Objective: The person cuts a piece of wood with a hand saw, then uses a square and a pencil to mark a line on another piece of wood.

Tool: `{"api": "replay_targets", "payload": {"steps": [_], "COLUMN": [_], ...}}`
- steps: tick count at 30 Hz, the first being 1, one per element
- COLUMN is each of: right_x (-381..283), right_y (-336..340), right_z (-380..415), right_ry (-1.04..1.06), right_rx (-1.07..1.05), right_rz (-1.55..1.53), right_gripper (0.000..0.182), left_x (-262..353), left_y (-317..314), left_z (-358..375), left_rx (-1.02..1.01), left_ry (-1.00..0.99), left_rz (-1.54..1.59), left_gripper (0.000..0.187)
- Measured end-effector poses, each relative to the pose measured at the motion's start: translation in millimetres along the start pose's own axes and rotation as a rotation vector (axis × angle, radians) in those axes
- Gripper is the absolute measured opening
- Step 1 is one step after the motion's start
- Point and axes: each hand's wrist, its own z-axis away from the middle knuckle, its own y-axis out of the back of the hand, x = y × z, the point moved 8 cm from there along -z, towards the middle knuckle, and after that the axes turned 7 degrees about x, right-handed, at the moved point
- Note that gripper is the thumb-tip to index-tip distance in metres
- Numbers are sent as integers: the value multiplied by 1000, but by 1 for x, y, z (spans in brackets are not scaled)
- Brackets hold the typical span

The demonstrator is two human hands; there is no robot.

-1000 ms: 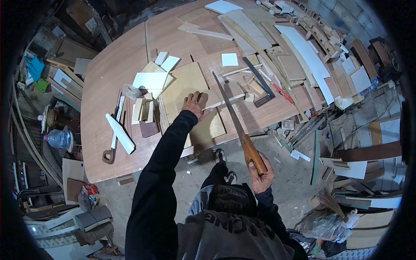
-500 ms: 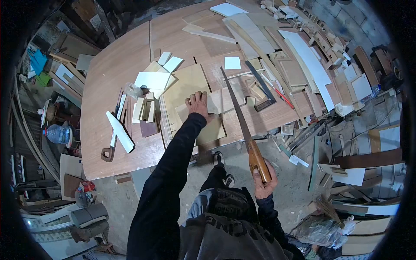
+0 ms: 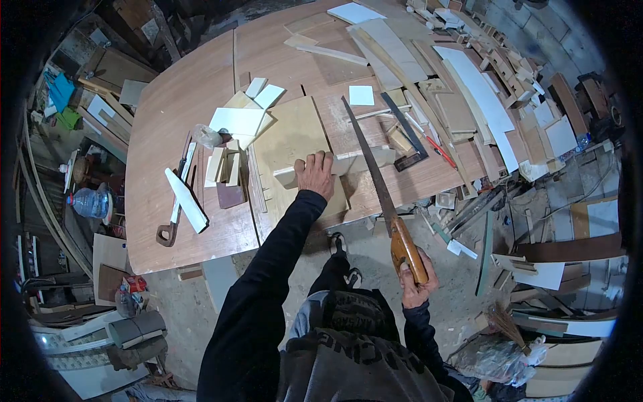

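Observation:
My right hand [image 3: 418, 281] is wrapped round the wooden handle of a handsaw [image 3: 372, 167], whose blade points away over the table's front edge. My left hand [image 3: 315, 175] grips a narrow wooden board [image 3: 365, 159], which stands tilted up on its long edge. Under it lies a square plywood panel [image 3: 288, 130] near the table edge. The saw blade passes over the board's right part in view; whether they touch I cannot tell. Right of the blade lies a dark try square [image 3: 410, 161] beside a red pencil [image 3: 441, 153].
On the worktable [image 3: 181, 100], left, are a second saw [image 3: 167, 234], a white pointed piece [image 3: 186, 201], small wood blocks [image 3: 224, 167] and a clear plastic bag [image 3: 207, 137]. Long strips and a white board [image 3: 477, 100] lie right. Scrap wood and a broom [image 3: 509, 326] are beyond.
The narrow board has gone from lying flat to tilted up on its edge, with my left hand now gripping it. My right hand and the saw have shifted slightly right and nearer to me.

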Motion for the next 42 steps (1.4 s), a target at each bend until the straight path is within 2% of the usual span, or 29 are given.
{"api": "replay_targets", "payload": {"steps": [1, 3, 4, 6, 10, 15, 18, 20, 23, 27, 33, 35, 39, 41, 42], "right_x": [-2, 4, -1, -18, -18, -16, -15, -10, -12, -1, 13, 19, 30, 15, 13], "right_y": [-1, -7, -10, -20, -30, -36, -39, -40, -43, -45, -53, -55, -57, -58, -60], "right_z": [-1, 0, -4, -14, -18, -17, -17, -14, -14, -10, -5, -2, 5, 2, 1], "right_ry": [1, -219, -216, -82, -62, -106, -101, -154, -167, -113, -119, -172, -275, -105, -105], "right_rx": [1, -2, -1, -23, -42, -97, -123, -136, -141, -133, -122, -113, -144, -123, -123], "right_rz": [0, -104, -103, -79, -62, -26, -22, -23, -6, 5, -13, -24, 1, 36, 37], "right_gripper": [39, 42, 42, 42, 41, 40, 40, 39, 39, 39, 39, 39, 38, 38, 38], "left_x": [0, -10, -14, -29, -45, -43, -39, -39, -40, -47, -50, -59, -49, -49, -48], "left_y": [7, 3, -4, -27, -52, -60, -46, -55, -59, -66, -73, -82, -72, -67, -69], "left_z": [-8, -24, -29, -34, -33, -27, -18, -9, -11, -6, -4, -4, -17, -20, -23], "left_rx": [1, -158, -154, -162, -177, -225, -249, -334, -404, -395, -365, -224, -260, -156, -156], "left_ry": [-1, 75, 75, 111, 139, 144, 150, 159, 158, 140, 127, 223, 310, 350, 350], "left_rz": [1, 60, 61, 73, 142, 184, 98, 69, 113, 127, 169, 207, 207, 163, 163], "left_gripper": [62, 66, 66, 72, 73, 76, 84, 96, 98, 99, 92, 84, 72, 56, 56]}}
